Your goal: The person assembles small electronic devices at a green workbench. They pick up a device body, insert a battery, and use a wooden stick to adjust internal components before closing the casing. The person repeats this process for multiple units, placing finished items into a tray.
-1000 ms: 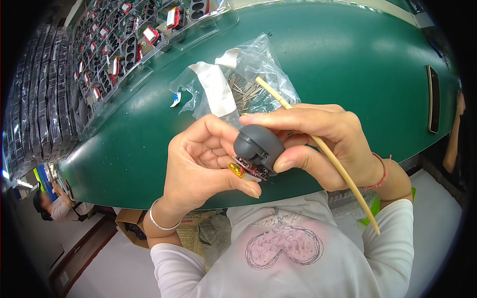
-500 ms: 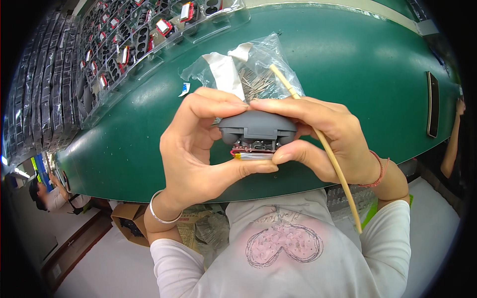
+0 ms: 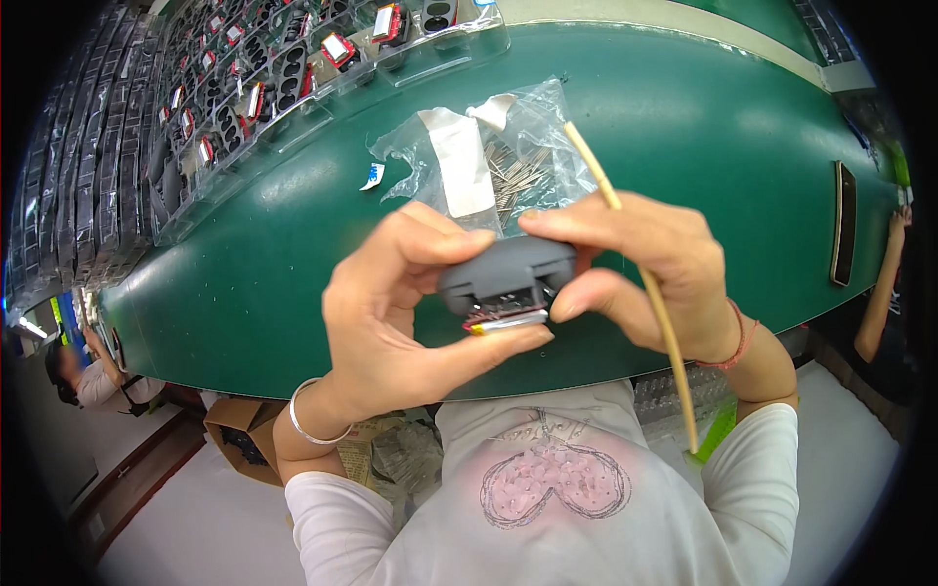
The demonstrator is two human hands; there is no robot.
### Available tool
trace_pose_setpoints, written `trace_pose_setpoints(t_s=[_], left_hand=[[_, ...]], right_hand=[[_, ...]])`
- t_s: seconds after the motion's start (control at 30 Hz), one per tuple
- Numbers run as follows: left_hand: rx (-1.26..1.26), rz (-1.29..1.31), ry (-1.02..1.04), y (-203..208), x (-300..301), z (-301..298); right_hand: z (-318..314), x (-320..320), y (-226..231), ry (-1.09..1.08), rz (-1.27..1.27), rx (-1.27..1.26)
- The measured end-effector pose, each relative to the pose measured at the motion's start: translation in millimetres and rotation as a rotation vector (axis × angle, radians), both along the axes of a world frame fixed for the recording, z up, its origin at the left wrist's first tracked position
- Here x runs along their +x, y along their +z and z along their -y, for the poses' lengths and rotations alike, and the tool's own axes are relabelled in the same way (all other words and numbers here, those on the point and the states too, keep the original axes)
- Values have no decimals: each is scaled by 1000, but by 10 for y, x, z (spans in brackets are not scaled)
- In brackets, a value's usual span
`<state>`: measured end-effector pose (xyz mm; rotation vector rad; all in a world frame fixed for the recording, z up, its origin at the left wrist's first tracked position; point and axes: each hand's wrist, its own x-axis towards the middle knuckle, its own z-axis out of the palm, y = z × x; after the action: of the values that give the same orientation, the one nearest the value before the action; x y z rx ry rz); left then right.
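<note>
Over the green table, my left hand (image 3: pixel 386 303) grips a dark grey rounded plastic housing (image 3: pixel 508 269) between thumb and fingers. Along its open lower side show a red circuit board and a silver, yellow-edged battery (image 3: pixel 510 321). The housing is tilted, its right side higher. My right hand (image 3: pixel 645 264) pinches the right end with thumb and forefinger. A thin wooden stick (image 3: pixel 660 303) is also tucked in that hand, running from beyond the knuckles down past the wrist. Just beyond my hands lies a clear plastic bag (image 3: pixel 562 151) with thin metal pins (image 3: pixel 518 181).
Clear trays (image 3: pixel 283 137) of similar grey parts and red-edged boards fill the far left, beside stacked trays (image 3: pixel 88 166). A dark phone-like slab (image 3: pixel 843 225) lies at the right. A cardboard box (image 3: pixel 239 439) sits below the table edge. Other people appear at both sides.
The housing has tilted, its right end rising and left end dropping, and sits slightly lower. My right thumb has shifted off the battery to the housing's right end. The stick stays in my right hand.
</note>
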<state>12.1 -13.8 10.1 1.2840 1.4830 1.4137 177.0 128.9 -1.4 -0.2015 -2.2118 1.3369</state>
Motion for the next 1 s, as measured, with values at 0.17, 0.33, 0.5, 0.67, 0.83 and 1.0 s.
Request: trace_pose_setpoints(t_s=[0.17,0.33,0.5,0.67,0.83,1.0], left_hand=[[54,-36,132,-21,-222,9],[85,-115,152,-60,-231,-12],[130,-139,114,-72,-213,-14],[104,-123,131,-50,-175,-12],[56,-8,102,-36,-166,-18],[-88,289,128,-15,-118,-48]], right_hand=[[-212,-185,-113,-84,72,411],[-60,-277,-179,-77,220,565],[-105,-306,-320,-65,122,581],[-107,-291,-262,-51,90,514],[-78,-249,-187,-58,13,267],[-72,-166,-60,-40,-22,-4]])
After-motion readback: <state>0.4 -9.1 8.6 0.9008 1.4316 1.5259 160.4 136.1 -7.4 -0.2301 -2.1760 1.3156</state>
